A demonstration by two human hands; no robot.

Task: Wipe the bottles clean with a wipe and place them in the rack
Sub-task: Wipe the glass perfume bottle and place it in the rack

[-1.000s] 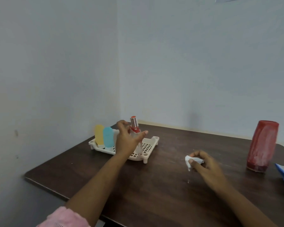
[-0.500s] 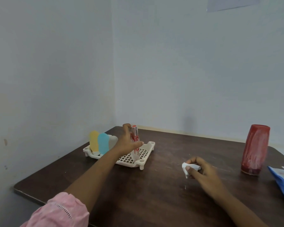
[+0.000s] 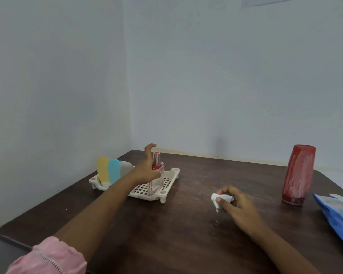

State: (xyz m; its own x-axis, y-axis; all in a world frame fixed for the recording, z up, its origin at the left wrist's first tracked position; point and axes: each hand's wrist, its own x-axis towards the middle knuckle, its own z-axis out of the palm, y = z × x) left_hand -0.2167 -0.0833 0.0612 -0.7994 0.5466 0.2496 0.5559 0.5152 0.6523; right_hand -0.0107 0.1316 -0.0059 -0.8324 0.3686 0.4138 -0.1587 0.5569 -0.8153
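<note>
Bottles are the business on this dark tabletop [image 3: 186,234], set into a corner of pale walls, as I watch from my remote station. The largest, a tall red bottle [image 3: 298,175] streaked with white smears, stands upright at the far right and, by my reading, is not yet wiped. Near it at the right edge lies a blue wipe pack [image 3: 337,216].

On the left sits the white rack [image 3: 156,197]. A yellow bottle [image 3: 103,168], a blue bottle [image 3: 114,171] and what looks like a pale grey bottle [image 3: 126,168] stand together at its far-left end.

The left hand [image 3: 147,169] is over the rack's right part. Half a second ago its fingers were wrapped round the small clear glass bottle [image 3: 156,184] with the red cap. Now the fingers have lifted off and spread, the forefinger raised above the cap. Only the thumb crosses in front of the glass, and I cannot tell whether it touches. The glass bottle stands upright on the rack's grid, so I take the placement as done and the hand as letting go.

The right hand [image 3: 238,206] is low over the tabletop, thumb and fingers pinching the crumpled white wipe [image 3: 222,198], as it did a second ago. The red bottle looks to be next.
</note>
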